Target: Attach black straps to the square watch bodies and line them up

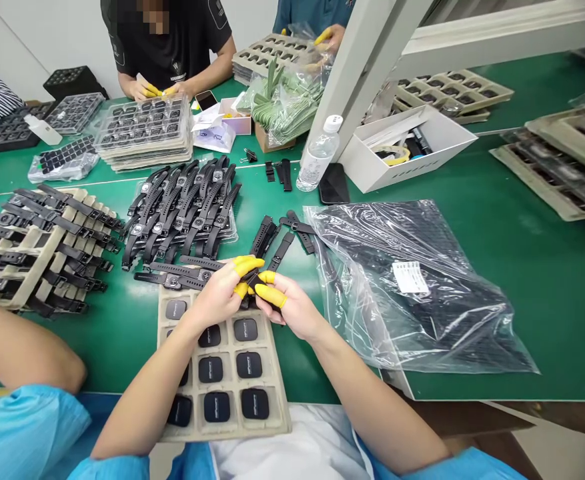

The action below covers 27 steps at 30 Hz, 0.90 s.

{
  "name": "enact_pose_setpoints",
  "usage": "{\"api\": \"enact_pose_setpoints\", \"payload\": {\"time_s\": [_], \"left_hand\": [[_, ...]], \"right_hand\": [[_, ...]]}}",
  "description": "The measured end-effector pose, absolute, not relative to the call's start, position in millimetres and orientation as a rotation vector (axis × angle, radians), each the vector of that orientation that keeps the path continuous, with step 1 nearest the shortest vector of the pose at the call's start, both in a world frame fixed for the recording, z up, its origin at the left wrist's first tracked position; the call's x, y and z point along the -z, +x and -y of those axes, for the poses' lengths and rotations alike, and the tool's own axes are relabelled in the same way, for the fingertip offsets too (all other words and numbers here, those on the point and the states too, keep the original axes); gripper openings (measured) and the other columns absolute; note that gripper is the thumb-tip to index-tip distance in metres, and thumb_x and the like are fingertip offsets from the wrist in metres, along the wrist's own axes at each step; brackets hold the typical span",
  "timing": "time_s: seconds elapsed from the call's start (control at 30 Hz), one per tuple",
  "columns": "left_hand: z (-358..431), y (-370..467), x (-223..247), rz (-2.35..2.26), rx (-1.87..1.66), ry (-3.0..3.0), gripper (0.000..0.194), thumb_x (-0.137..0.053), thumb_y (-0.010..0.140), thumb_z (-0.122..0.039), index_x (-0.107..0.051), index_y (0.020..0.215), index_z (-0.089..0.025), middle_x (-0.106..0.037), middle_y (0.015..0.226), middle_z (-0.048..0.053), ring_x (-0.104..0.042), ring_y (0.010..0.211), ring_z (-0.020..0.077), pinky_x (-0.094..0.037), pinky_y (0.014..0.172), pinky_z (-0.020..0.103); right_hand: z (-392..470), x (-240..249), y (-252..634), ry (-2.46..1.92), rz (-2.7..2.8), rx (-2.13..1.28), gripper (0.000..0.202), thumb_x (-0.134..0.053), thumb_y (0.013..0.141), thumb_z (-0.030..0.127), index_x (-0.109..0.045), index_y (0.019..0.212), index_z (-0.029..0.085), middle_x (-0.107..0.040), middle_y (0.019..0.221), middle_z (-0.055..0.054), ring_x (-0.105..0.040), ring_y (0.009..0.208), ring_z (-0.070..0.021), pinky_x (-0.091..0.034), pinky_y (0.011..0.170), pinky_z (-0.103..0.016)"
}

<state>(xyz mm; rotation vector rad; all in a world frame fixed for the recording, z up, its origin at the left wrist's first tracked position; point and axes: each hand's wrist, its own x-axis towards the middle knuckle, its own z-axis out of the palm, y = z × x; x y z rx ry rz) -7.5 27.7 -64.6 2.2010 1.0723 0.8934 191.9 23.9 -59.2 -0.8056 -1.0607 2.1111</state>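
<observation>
My left hand and my right hand, both with yellow finger covers, meet above the far edge of a beige tray. Between them they pinch a small black watch part, largely hidden by the fingers. Square black watch faces sit in the tray's compartments. Finished-looking watches with black straps lie across the tray's far left corner. Just beyond my hands are loose black straps on the green table.
Strapped watches are piled behind; another strap-covered tray stands left. A clear bag of straps lies right, near a bottle, phone and white box. People work opposite; an arm rests at left.
</observation>
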Motion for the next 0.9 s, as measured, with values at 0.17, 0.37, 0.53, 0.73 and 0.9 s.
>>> {"api": "enact_pose_setpoints", "payload": {"time_s": [0.17,0.37,0.53,0.73,0.9], "left_hand": [[-25,-6,61,-1.109,-0.927,2.189,0.051,-0.047,0.099,-0.009,-0.055,0.148,-0.022,-0.066,0.141,0.013,-0.062,0.134,0.0256,-0.052,0.115,0.046],[-24,-2,61,-1.124,-0.964,2.25,0.052,-0.044,0.1,-0.008,-0.052,0.15,-0.02,-0.064,0.138,0.016,-0.061,0.132,0.0263,-0.053,0.111,0.045],[-23,-5,56,-1.155,-0.905,2.36,0.053,-0.042,0.103,-0.016,-0.046,0.156,-0.02,-0.06,0.134,0.017,-0.059,0.127,0.0281,-0.054,0.108,0.046],[-21,-6,51,-1.153,-0.858,2.397,0.051,-0.041,0.105,-0.02,-0.044,0.156,-0.019,-0.06,0.134,0.017,-0.059,0.126,0.0288,-0.053,0.108,0.048],[-19,-4,54,-1.249,-0.735,2.527,0.046,-0.049,0.098,-0.017,-0.054,0.144,-0.015,-0.063,0.131,0.018,-0.061,0.119,0.0303,-0.057,0.102,0.05]], "right_hand": [[-24,58,190,-0.814,1.001,-2.127,0.037,-0.071,0.087,0.052,-0.052,0.094,0.021,-0.049,0.053,0.01,-0.027,0.04,-0.0052,-0.016,0.039,-0.019],[-23,57,188,-0.777,0.831,-2.178,0.036,-0.075,0.085,0.049,-0.051,0.092,0.022,-0.049,0.051,0.011,-0.025,0.038,-0.0044,-0.015,0.037,-0.018],[-25,56,188,-0.793,0.726,-2.16,0.038,-0.078,0.082,0.047,-0.05,0.086,0.022,-0.047,0.05,0.011,-0.023,0.037,-0.0035,-0.014,0.035,-0.016],[-26,52,190,-0.87,0.717,-2.171,0.04,-0.081,0.078,0.047,-0.049,0.084,0.022,-0.044,0.049,0.012,-0.02,0.038,-0.0028,-0.012,0.035,-0.015],[-25,52,190,-0.928,0.745,-2.174,0.043,-0.081,0.078,0.051,-0.05,0.083,0.022,-0.044,0.05,0.011,-0.017,0.039,-0.0021,-0.011,0.036,-0.015]]}}
